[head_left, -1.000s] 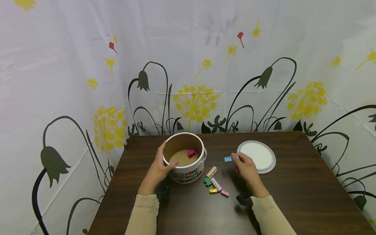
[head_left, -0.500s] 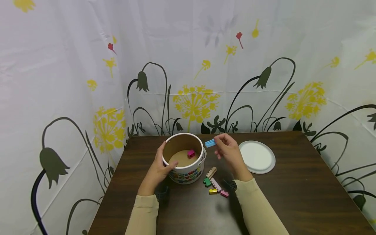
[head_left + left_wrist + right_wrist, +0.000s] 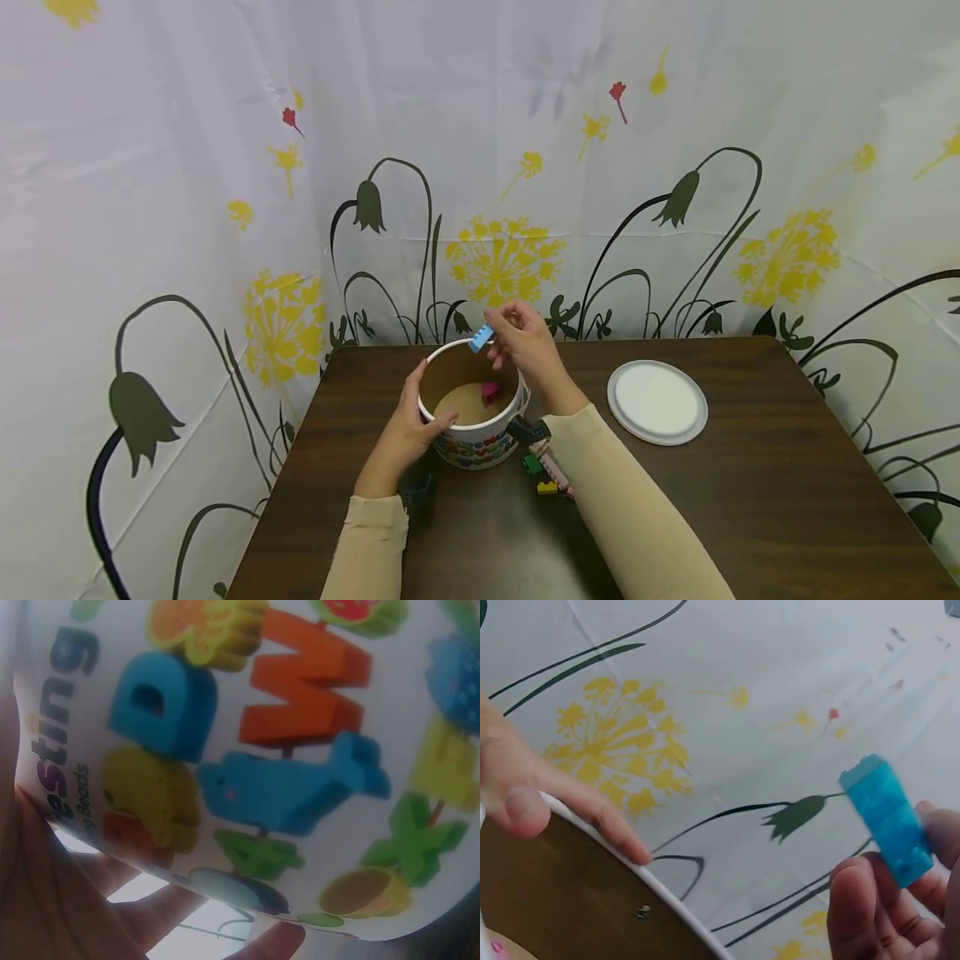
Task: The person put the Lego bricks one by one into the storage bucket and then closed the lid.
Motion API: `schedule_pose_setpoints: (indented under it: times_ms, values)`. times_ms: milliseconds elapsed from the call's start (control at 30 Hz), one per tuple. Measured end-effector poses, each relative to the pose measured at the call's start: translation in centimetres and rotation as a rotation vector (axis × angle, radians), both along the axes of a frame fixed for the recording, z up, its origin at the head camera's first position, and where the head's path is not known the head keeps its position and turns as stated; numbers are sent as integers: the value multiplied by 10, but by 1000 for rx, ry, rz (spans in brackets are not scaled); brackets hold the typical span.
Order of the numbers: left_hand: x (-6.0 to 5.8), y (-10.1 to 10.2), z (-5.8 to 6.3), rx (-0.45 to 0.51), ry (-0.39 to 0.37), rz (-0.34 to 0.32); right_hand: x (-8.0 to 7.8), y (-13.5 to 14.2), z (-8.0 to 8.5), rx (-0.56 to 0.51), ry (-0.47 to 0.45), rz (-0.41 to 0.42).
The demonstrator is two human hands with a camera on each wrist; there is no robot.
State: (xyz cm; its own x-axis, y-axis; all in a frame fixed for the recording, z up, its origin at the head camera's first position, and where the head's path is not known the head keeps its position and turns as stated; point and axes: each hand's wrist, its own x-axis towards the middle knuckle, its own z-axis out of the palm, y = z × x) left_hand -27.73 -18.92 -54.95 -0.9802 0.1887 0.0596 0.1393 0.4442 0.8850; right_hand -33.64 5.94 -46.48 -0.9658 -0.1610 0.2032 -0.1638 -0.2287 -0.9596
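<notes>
The blue brick (image 3: 482, 338) shows at the bucket's far rim, near the centre of the head view, pinched between thumb and fingers of the right hand (image 3: 521, 337). The left hand (image 3: 405, 433) grips the bucket (image 3: 472, 454), thumb over the near rim. For a clean drop, I'd hold the bucket steady and lower the brick inside before releasing. At lower centre, the right sleeve (image 3: 637, 500) partly covers the loose bricks (image 3: 532, 464); the left wrist view shows no bucket interior.

Blue brick (image 3: 482, 337) brought across to the bucket (image 3: 474, 450)
Right hand (image 3: 522, 337) moved from right of centre to mid-frame, and higher; brick now slants steeply; right sleeve (image 3: 633, 508) now partly hides loose bricks (image 3: 553, 471)
</notes>
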Motion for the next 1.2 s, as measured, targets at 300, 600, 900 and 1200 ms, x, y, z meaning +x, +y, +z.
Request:
schedule_pose_setpoints:
  times_ms: [300, 600, 900, 1200]
  values:
    - [-4, -3, 0, -9, 20, -15, -25, -31, -27, 410, 80, 86]
    - [-2, -1, -2, 4, 17, -16, -21, -29, -29, 402, 36, 33]
    - [-4, 0, 3, -1, 50, -19, -26, -28, -22, 356, 37, 9]
    - [-2, -1, -4, -3, 49, -25, -22, -29, -29, 460, 75, -50]
